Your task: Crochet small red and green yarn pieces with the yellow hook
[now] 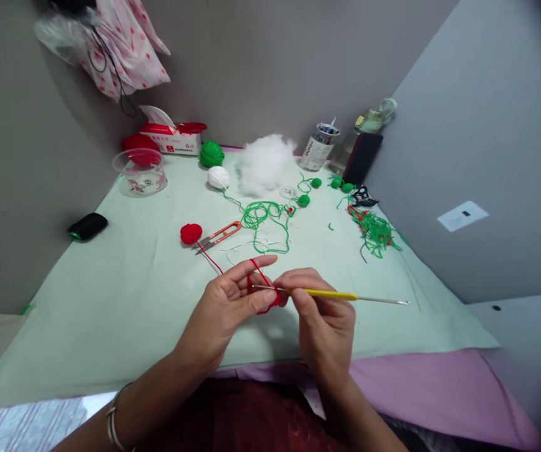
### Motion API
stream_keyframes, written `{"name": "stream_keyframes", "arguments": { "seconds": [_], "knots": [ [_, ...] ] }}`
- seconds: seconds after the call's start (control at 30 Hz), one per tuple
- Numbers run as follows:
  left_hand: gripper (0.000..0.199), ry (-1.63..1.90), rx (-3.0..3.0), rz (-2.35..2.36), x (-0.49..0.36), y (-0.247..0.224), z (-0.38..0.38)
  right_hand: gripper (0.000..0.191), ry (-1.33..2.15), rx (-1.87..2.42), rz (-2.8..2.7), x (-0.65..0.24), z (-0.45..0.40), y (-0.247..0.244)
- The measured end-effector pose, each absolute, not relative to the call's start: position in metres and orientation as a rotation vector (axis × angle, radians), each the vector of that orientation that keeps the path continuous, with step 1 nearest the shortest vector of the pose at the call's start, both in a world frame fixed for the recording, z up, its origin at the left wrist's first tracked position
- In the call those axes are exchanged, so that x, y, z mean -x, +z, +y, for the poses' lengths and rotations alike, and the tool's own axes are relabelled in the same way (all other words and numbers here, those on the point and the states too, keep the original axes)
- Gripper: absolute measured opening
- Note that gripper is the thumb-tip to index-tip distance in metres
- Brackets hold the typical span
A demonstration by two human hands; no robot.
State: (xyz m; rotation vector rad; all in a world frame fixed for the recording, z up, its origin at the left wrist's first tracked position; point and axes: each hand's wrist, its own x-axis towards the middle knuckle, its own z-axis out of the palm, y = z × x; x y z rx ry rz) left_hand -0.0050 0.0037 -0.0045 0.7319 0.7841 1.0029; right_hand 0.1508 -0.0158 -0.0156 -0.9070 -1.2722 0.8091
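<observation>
My left hand (226,307) pinches a small piece of red crochet (274,297) between thumb and fingers, with red yarn looped over its raised index finger. In my right hand (324,320) is a crochet hook with a yellow handle (331,294); its metal tip points left and passes through the red work. The hook's other thin end sticks out to the right. From my left hand the yarn runs back to a red yarn ball (191,234). Beside that ball lie thread snips with orange handles (226,232).
Behind are green yarn loops (256,215), white stuffing (267,164), a white ball (218,177), a green ball (211,154) and a plastic tub (143,179). Yarn scraps (376,233), a phone (363,158) and a pen cup (317,150) are at the right.
</observation>
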Motion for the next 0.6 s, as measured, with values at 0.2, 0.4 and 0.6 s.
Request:
{"name": "stream_keyframes", "arguments": {
  "seconds": [0.2,0.4,0.6],
  "knots": [
    [0.011,1.105,-0.820,0.790,0.001,-0.005,0.007,0.013,0.676,1.006,-1.348,-0.147,-0.013,-0.013],
    [0.016,1.299,-0.835,0.857,0.003,0.003,0.019,0.008,0.909,1.111,-1.591,-0.154,0.002,-0.007],
    [0.027,1.210,-0.700,0.708,0.012,0.013,0.033,0.018,0.966,1.128,-1.801,-0.167,0.023,0.010]
  ]
}}
